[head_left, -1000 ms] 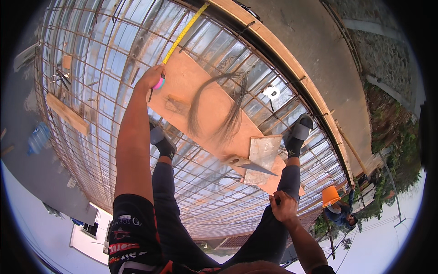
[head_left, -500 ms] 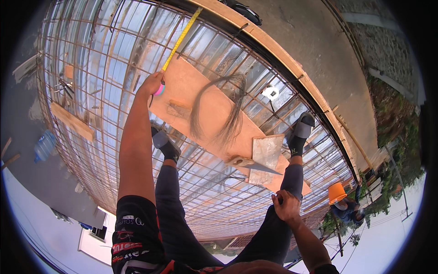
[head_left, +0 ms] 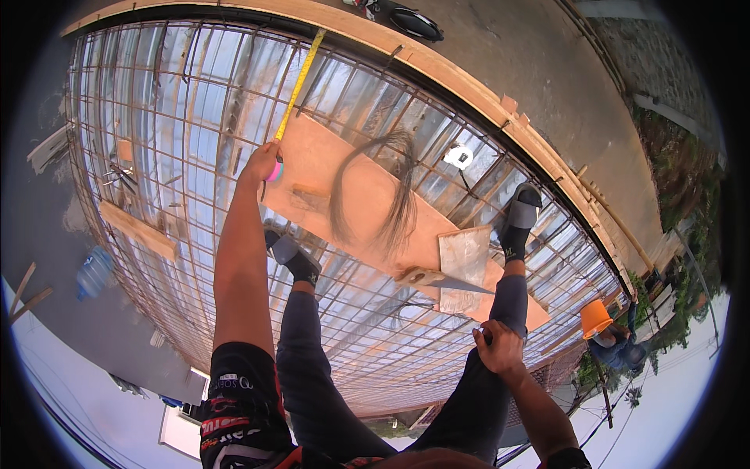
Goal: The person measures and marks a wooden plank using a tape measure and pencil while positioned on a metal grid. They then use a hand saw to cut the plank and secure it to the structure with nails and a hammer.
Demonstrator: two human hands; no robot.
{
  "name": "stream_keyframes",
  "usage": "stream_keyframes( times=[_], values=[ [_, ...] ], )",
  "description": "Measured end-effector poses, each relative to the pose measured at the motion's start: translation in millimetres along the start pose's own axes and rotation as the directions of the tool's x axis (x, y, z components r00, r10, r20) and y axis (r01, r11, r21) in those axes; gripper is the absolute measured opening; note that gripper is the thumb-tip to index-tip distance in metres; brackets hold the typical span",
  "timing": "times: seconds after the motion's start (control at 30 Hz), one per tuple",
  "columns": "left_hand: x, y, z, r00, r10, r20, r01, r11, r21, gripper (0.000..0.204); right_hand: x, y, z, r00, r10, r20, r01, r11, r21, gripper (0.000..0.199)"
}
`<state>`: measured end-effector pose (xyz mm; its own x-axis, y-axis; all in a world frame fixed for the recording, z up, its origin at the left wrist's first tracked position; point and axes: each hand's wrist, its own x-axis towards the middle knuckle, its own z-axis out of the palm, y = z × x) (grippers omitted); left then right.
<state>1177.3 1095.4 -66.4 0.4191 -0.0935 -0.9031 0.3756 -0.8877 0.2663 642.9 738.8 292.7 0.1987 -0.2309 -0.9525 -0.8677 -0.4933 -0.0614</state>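
Observation:
My left hand [head_left: 260, 162] is closed around a tape measure, its pink and teal case [head_left: 276, 170] partly covered by my fingers. The yellow tape blade [head_left: 299, 84] runs out from it to the wooden edge board [head_left: 437, 69] at the far side. Beside that hand lies an orange-brown plank [head_left: 305, 148] on the rebar grid, carrying a bundle of thin wires [head_left: 402, 207]. My right hand [head_left: 502, 349] rests curled by my right knee, with a small dark thing I cannot make out in its fingers. A handsaw [head_left: 457, 283] lies on the plank's right part.
Rebar mesh [head_left: 180, 117] over corrugated metal sheets spreads beneath my feet. A white round device [head_left: 458, 156], a wood offcut [head_left: 139, 229] and pliers [head_left: 119, 176] rest on it. Right, a person [head_left: 619, 349] stands near an orange bucket [head_left: 595, 319]. A motorcycle wheel [head_left: 416, 23] shows beyond the edge board.
The view has shifted a little, bringing more of the edge board and the motorcycle into sight. My left hand still holds the tape stretched out; my right stays by the knee.

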Motion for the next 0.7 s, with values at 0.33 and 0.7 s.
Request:
stream_keyframes(
  times=[0.33, 0.7],
  values=[
    [-9, -2, 2, 1.0, -0.01, -0.012, 0.009, 0.999, -0.049, 0.046, -1, -5, 2, 1.0, 0.024, 0.003, -0.024, 1.0, -0.011, 0.032],
    [-31, 5, 8, 1.0, -0.014, -0.017, 0.012, 0.986, -0.164, 0.044, -1, 2, 7, 0.999, 0.034, 0.002, -0.034, 0.998, 0.05, 0.03]
  ],
)
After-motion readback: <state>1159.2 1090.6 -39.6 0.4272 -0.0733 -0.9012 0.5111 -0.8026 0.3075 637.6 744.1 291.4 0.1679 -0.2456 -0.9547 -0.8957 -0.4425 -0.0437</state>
